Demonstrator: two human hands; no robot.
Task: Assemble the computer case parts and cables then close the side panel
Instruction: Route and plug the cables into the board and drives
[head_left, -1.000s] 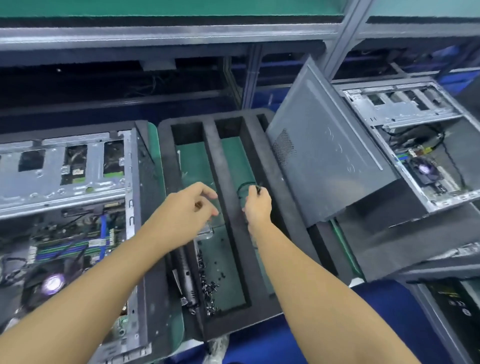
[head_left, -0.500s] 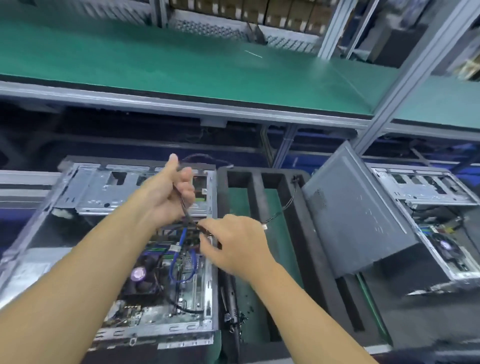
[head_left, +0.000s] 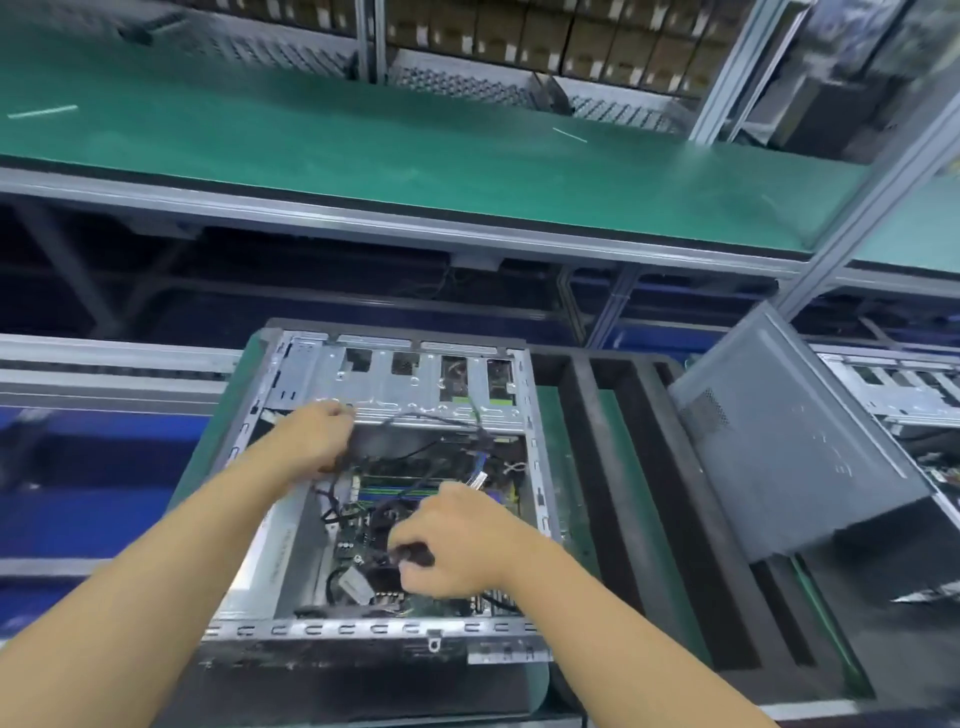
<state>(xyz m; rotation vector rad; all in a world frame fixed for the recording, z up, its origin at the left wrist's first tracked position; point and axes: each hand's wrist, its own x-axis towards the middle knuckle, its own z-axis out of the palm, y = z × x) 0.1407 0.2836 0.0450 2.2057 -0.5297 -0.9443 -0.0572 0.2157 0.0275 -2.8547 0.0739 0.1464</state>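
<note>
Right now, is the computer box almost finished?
Not yet. Done: the green circuit board already sits inside the open silver metal computer case. In hand: the right hand pinches a black cable end over the board; the left hand reaches in higher up, blurred. Left: the grey metal side panel leans aside, unfitted.

Bright even light, motion blur throughout, wide-angle edge bending

Arms outstretched; left hand (head_left: 318, 439) curled, blurred; right hand (head_left: 453, 540) pinching cable (head_left: 415, 555).
</note>
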